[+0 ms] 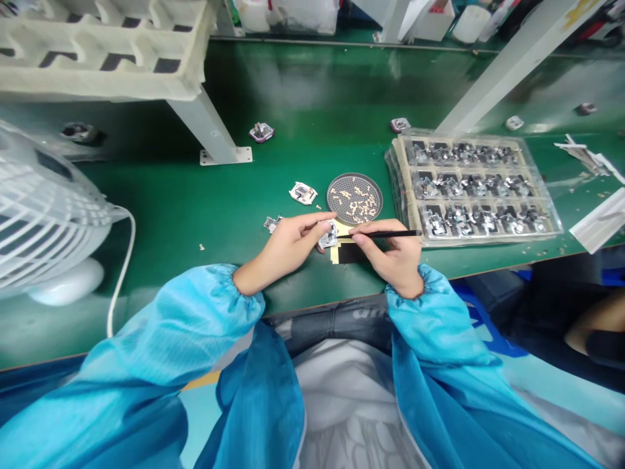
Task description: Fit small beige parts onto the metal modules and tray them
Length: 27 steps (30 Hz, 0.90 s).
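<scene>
The case [329,236] is pinched between thumb and fingers of the left hand [291,243], above a glossy green worktop [170,228]; the right hand [396,254] is closed around a black tool [393,234]. Fingers cover some of the case, and whether the tool's tip touches it I cannot tell. Just beyond lies a round dish [355,176] of pale bits [364,207]. A tray [409,202] stands right (its metal parts [459,220] blur together). Leftward, a fan [53,221] and a rack [97,83] are cut off.
</scene>
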Motion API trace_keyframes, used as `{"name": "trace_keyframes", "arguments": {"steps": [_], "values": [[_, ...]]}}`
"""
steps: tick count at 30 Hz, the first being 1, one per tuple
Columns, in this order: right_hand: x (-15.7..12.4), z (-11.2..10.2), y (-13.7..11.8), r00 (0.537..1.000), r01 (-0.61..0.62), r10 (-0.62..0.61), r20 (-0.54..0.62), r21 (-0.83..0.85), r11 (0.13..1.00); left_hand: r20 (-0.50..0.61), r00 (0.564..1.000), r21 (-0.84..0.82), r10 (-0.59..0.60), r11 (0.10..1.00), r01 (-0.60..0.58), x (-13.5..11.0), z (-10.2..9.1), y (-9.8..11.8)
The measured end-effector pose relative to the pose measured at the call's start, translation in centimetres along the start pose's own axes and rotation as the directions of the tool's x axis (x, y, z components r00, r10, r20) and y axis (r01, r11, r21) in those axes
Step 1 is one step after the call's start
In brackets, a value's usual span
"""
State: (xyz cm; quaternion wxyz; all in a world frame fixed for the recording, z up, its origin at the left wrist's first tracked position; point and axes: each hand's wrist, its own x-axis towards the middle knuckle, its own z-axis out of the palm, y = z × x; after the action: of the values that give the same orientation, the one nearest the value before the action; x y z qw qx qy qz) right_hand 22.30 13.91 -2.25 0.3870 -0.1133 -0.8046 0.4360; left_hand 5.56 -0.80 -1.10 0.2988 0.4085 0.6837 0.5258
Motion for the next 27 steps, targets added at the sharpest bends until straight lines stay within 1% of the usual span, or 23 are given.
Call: {"name": "trace_keyframes", "arguments": {"steps": [2, 5, 8, 10, 12, 13, 15, 16, 17, 18, 19, 20, 21, 22, 23, 25, 27], "values": [[0.1, -0.1, 0.1, 0.998, -0.049, 0.046, 0.035, 0.082, 0.995, -0.008, 1.000, 0.024, 0.004, 1.000, -0.004, 0.1, -0.1, -0.1], [0.3, -0.3, 0.5, 0.980, -0.182, 0.153, 0.127, 0.254, 0.950, -0.034, 0.999, 0.036, 0.014, 0.999, -0.012, 0.2, -0.3, -0.3], [0.2, -0.2, 0.9, 0.958, -0.273, 0.223, 0.181, 0.323, 0.906, -0.040, 0.999, 0.017, -0.002, 1.000, 0.002, 0.5, -0.4, -0.3], [0.0, -0.3, 0.7, 0.952, -0.296, 0.247, 0.179, 0.346, 0.890, -0.030, 0.999, -0.023, -0.026, 0.999, 0.025, 0.6, -0.4, -0.2], [-0.2, -0.8, -0.3, 0.954, -0.296, 0.249, 0.169, 0.377, 0.878, -0.021, 0.998, -0.082, -0.058, 0.995, 0.056, 0.6, -0.4, -0.1], [-0.3, -1.4, -1.0, 0.957, -0.286, 0.241, 0.161, 0.391, 0.875, -0.014, 0.998, -0.118, -0.069, 0.991, 0.067, 0.6, -0.4, 0.0], [-0.2, -3.2, -2.5, 0.968, -0.250, 0.222, 0.116, 0.384, 0.889, 0.000, 0.998, -0.187, -0.061, 0.981, 0.060, 0.6, -0.4, -0.1], [0.0, -4.5, -3.2, 0.974, -0.228, 0.218, 0.069, 0.342, 0.912, 0.010, 0.999, -0.216, -0.045, 0.975, 0.046, 0.6, -0.4, -0.2], [0.4, -5.9, -3.8, 0.976, -0.213, 0.218, 0.011, 0.260, 0.942, 0.020, 0.999, -0.238, -0.028, 0.971, 0.032, 0.5, -0.4, -0.3], [0.9, -7.5, -4.2, 0.974, -0.211, 0.220, -0.052, 0.137, 0.968, 0.030, 0.999, -0.252, -0.016, 0.968, 0.023, 0.5, -0.4, -0.4], [1.5, -9.0, -4.5, 0.970, -0.225, 0.222, -0.102, -0.021, 0.974, 0.043, 0.999, -0.252, -0.009, 0.968, 0.020, 0.4, -0.3, -0.5], [2.2, -10.4, -4.5, 0.966, -0.250, 0.230, -0.116, -0.195, 0.949, 0.051, 0.999, -0.234, -0.006, 0.972, 0.018, 0.3, -0.3, -0.5], [2.7, -11.7, -4.3, 0.963, -0.268, 0.247, -0.104, -0.357, 0.895, 0.051, 0.999, -0.198, -0.002, 0.980, 0.012, 0.2, -0.2, -0.4], [3.2, -12.7, -4.0, 0.959, -0.274, 0.276, -0.071, -0.494, 0.825, 0.044, 0.999, -0.148, 0.003, 0.989, 0.003, 0.1, -0.2, -0.4], [3.6, -13.6, -3.5, 0.950, -0.267, 0.309, -0.034, -0.597, 0.757, 0.035, 0.999, -0.097, 0.007, 0.995, -0.003, 0.0, -0.2, -0.3], [4.0, -14.6, -2.5, 0.927, -0.246, 0.373, 0.028, -0.707, 0.663, 0.029, 1.000, -0.033, 0.001, 0.999, 0.000, -0.1, -0.3, -0.1], [4.0, -14.8, -1.7, 0.912, -0.233, 0.405, 0.063, -0.735, 0.637, 0.041, 0.999, -0.034, -0.017, 0.999, 0.018, -0.2, -0.3, 0.0]]}}
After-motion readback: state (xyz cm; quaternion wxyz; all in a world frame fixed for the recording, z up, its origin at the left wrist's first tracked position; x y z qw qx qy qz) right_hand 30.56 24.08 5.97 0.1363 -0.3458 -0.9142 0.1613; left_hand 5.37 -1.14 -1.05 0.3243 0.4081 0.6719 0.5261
